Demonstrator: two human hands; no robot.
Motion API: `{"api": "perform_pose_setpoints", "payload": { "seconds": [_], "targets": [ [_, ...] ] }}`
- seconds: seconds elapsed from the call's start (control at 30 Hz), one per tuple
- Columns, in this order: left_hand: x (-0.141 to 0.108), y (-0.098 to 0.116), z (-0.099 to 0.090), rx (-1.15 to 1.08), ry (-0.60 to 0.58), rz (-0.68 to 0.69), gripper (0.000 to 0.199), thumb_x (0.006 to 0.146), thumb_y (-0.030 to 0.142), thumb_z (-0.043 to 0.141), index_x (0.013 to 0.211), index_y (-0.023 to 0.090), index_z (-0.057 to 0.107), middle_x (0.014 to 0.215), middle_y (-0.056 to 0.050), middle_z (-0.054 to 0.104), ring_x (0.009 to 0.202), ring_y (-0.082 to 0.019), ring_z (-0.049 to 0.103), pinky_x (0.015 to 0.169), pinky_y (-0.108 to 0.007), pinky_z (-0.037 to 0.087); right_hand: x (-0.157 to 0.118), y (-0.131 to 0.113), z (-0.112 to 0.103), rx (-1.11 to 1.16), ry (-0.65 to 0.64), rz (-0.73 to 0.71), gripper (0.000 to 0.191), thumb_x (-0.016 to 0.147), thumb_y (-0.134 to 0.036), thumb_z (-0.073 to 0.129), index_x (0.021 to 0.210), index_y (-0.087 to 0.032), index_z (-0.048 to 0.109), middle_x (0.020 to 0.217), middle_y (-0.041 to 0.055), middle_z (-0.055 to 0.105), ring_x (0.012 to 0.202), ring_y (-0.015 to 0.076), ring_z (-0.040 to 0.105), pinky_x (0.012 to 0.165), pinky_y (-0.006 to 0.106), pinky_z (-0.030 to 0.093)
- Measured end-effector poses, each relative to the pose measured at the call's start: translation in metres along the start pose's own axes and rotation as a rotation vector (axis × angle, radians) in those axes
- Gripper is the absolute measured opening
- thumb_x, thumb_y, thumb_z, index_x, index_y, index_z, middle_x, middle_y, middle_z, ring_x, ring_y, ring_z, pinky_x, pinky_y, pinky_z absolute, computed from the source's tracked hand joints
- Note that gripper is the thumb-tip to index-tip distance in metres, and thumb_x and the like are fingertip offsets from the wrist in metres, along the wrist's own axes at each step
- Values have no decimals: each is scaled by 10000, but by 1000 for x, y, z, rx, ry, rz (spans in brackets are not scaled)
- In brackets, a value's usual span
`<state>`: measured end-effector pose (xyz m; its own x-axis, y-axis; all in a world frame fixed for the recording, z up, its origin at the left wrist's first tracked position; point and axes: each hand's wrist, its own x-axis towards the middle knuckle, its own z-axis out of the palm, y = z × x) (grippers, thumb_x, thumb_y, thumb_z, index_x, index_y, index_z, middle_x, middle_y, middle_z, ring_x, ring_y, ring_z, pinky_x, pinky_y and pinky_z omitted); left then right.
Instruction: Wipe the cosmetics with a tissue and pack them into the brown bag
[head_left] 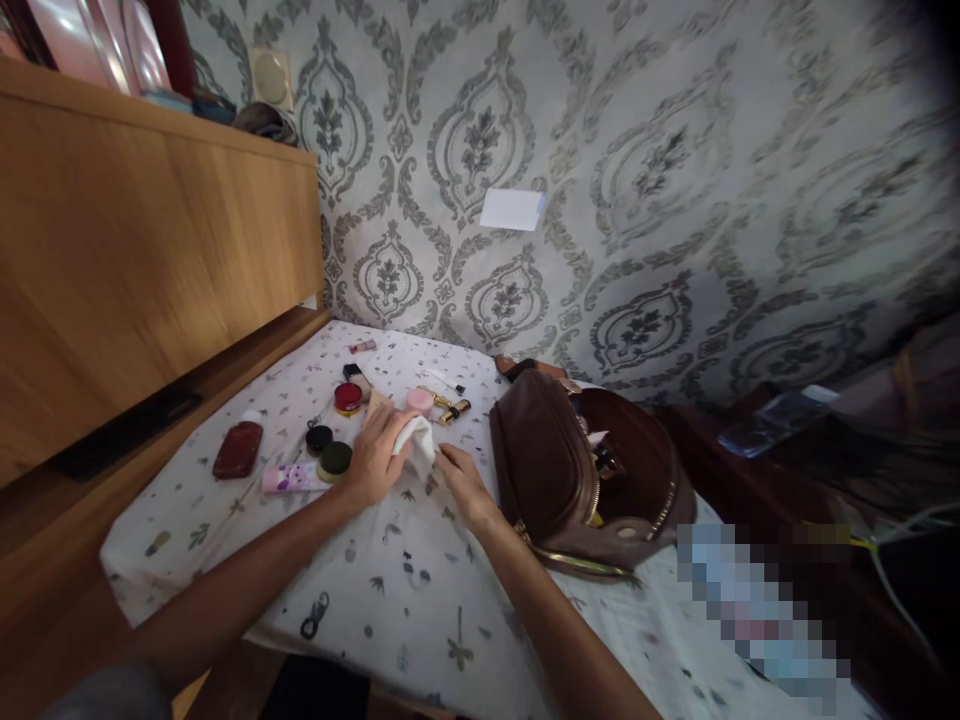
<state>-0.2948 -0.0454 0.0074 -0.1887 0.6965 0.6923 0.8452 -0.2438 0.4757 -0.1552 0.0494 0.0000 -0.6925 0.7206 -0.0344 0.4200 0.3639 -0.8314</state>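
Observation:
A crumpled white tissue or cloth [417,438] is stretched between my two hands above the patterned table cover. My left hand [373,458] is closed on its left side, fingers partly hidden by the folds. My right hand [466,482] pinches its lower right edge. Close to the left hand lie a dark-lidded jar [334,460], a pink floral tube [289,478], a black round lid or jar [319,438] and a red round container [347,398]. Just beyond the tissue are a pink round jar [421,402] and a black-and-gold lipstick-like tube [454,412].
An open brown handbag [540,470] with items inside stands right of my right hand. At left are a dark red case [238,449] and a wooden cabinet [165,220]. The patterned wall [480,130] rises behind. A blurred-out item [757,610] lies at lower right.

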Motion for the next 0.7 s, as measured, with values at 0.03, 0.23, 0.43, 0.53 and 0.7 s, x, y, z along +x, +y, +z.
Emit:
{"api": "perform_pose_setpoints", "payload": {
  "seconds": [0.03,0.23,0.43,0.53,0.7],
  "targets": [
    [1,2,-2,-18,-26,32,335,992,262,413,1289,203,556,1218,-118,596,1172,-251,545,1031,-392,415,-9,1,2,137,-28,-2,302,884,-401,427,874,-183,635,794,64,680,720,203,622,658,296,487],
    [4,15,-2,-145,-274,-4,293,986,356,434,863,177,630,914,-70,604,897,-207,580,855,-321,469,-49,9,6,767,-223,-23,358,763,-567,665,729,-211,644,650,21,607,586,169,520,607,302,421],
    [14,14,-2,-589,-184,-446,232,883,377,542,863,172,648,836,-21,647,780,-177,570,737,-273,451,-57,7,-4,525,-289,-184,338,803,-554,668,782,-217,686,728,4,601,683,179,523,670,297,408],
    [16,14,-7,-907,-216,-611,281,775,386,642,958,176,675,792,-5,639,679,-161,560,629,-253,422,-58,4,-6,580,-314,-172,302,798,-482,707,969,-234,714,904,5,661,852,203,585,781,296,437],
    [14,17,-3,-1137,-92,-727,317,699,364,710,949,176,663,722,21,590,573,-115,516,525,-212,368,-59,7,-2,722,-276,-138,383,780,-437,745,1111,-247,717,988,14,692,945,209,607,891,309,439]
  ]
}}
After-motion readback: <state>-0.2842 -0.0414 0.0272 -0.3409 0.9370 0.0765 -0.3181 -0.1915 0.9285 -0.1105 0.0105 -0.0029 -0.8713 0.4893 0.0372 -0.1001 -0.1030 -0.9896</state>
